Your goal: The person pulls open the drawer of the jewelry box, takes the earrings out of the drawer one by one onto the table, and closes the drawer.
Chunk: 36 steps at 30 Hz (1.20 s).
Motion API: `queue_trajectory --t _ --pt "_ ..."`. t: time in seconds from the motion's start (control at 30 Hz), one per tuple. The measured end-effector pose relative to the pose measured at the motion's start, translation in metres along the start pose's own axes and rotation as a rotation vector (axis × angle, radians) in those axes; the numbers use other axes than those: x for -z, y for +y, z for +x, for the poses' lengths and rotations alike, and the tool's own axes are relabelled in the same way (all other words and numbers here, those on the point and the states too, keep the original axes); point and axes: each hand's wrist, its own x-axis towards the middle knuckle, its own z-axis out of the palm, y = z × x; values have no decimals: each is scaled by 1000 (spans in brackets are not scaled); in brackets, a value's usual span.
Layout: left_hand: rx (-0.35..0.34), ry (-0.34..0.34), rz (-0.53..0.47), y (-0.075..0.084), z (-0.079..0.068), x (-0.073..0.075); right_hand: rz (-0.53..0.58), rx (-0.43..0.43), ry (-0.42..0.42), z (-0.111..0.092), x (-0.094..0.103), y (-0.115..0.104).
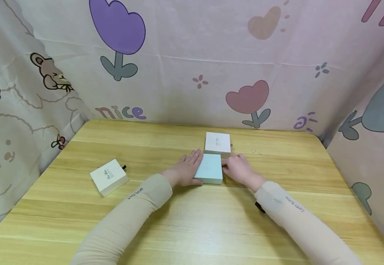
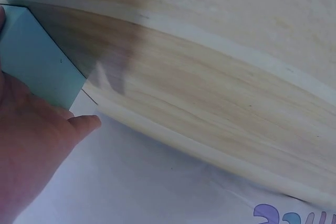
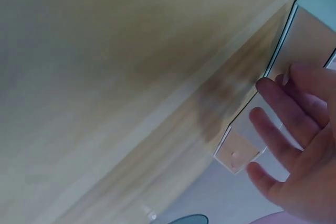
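A light blue box (image 1: 209, 167) lies on the table between my two hands. My left hand (image 1: 186, 170) rests against its left side with fingers straight, the thumb near the front corner. In the left wrist view the left hand (image 2: 37, 140) lies along the blue box (image 2: 39, 56). My right hand (image 1: 240, 170) is at the box's right end. In the right wrist view the right thumb and forefinger come together at the box's end face, the other fingers loosely bent; what lies between the fingertips is hidden.
Right behind the blue box sits a white box (image 1: 217, 143) with a small tab on its right side. Another white box (image 1: 109, 177) with a black tab (image 1: 124, 167) stands at the left. Two tiny shiny pieces (image 1: 260, 152) lie at the back right. A patterned curtain (image 1: 178, 66) hangs behind the table.
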Motion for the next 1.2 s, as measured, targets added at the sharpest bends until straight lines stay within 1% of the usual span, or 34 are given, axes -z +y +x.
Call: queue_trajectory --t 0.17,0.23,0.4,0.53,0.7,0.87,0.97,1.2 --pt "0 7 -6 -1 1 -1 102 -89 -30 5 -1 -1" --pt "-1 8 -2 -1 1 -1 139 -109 -37 6 -2 -1" --pt "-6 12 4 -1 1 -1 203 -123 -41 8 -2 -1" --pt "-7 13 1 -1 1 -1 216 -133 -44 9 -2 -1" --pt "-10 10 2 -1 1 -1 205 -146 -44 9 -2 1" --pt "-9 10 5 -2 2 -1 172 -135 -25 8 -1 3" --pt "-9 13 5 -3 2 -2 164 -127 -27 8 0 4" --pt "-10 10 4 -3 1 -1 169 -148 -63 3 3 6"
